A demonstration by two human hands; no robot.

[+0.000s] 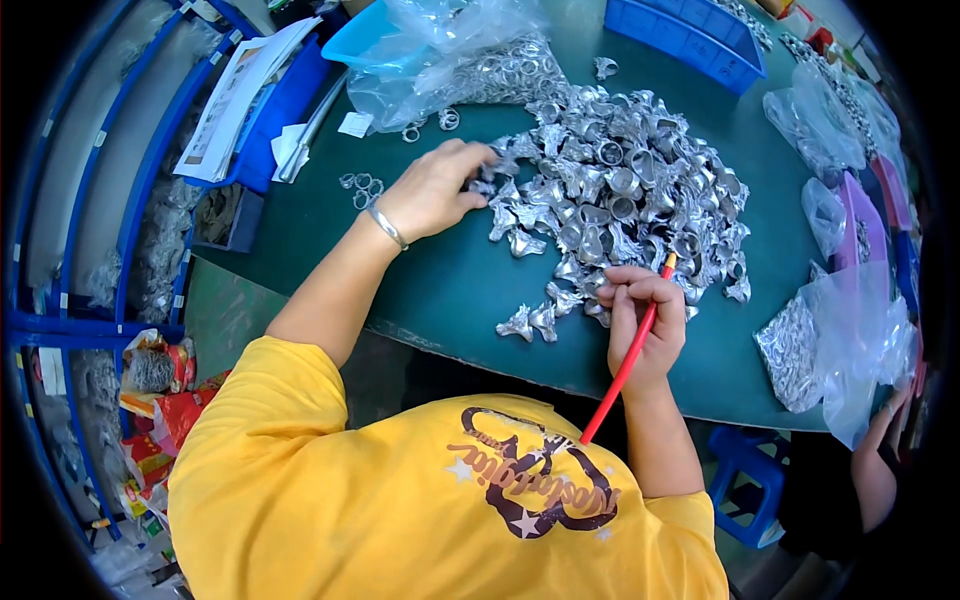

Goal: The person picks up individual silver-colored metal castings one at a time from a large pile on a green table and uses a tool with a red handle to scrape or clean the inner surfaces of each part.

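A large heap of silver metal rings [610, 190], many with broad sculpted tops, is piled on the green table [430, 290]. My left hand [435, 190], with a bangle [387, 228] at the wrist, curls its fingers and thumb around a few rings at the heap's left edge; those rings are smeared by motion. At the heap's near edge my right hand [645, 325] grips a slim red pencil-like stick [630, 370] with a brass-coloured tip. The stick slants up past the fingers toward the heap. My right fingertips are close to the nearest rings.
Beyond my left hand, a plastic bag of rings [505, 70] lies beside a light-blue tray [357, 35]. A blue bin [685, 45] stands at the far right. Plastic bags [850, 340] line the right edge, near another person's arm [875, 470]. Blue shelving [75, 200] is at left.
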